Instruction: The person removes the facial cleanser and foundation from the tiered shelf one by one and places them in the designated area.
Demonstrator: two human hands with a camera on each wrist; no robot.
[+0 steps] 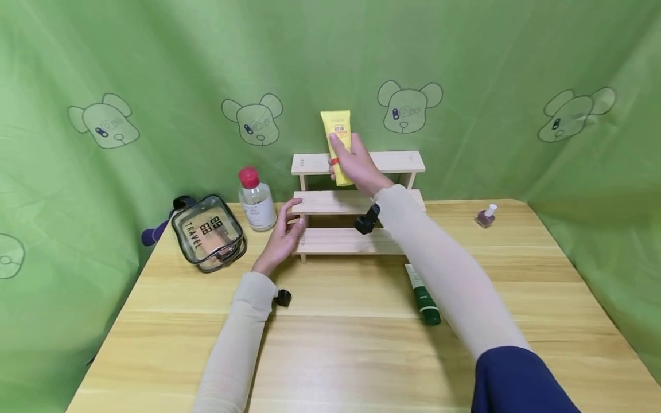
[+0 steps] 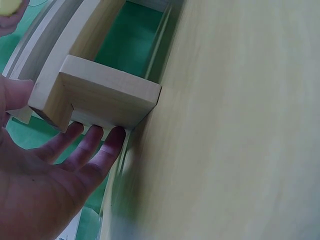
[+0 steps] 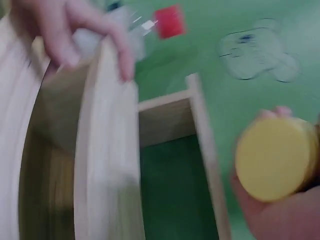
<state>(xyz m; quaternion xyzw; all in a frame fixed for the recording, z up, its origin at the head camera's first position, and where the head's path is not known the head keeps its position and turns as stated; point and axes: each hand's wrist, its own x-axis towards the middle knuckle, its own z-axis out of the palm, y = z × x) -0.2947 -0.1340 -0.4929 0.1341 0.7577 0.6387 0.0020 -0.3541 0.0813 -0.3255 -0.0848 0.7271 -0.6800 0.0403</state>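
Observation:
My right hand (image 1: 361, 166) holds a yellow squeeze tube (image 1: 338, 123) up in front of the top tier of a three-tier wooden display stand (image 1: 356, 241). The thumb lies across the tube's front, with its crimped end up and its round yellow cap (image 3: 272, 160) down. At the stand's left end is my left hand (image 1: 281, 238), its thumb and index finger around the end of the middle tier. In the left wrist view its other fingers (image 2: 85, 145) reach to the end panel below.
Left of the stand stand a clear bottle with a red cap (image 1: 258, 209) and a transparent travel pouch (image 1: 209, 235), with a purple item (image 1: 150, 236) behind. A green-and-white tube (image 1: 426, 301) lies in front of the stand; a small purple nail polish bottle (image 1: 486, 217) is at right.

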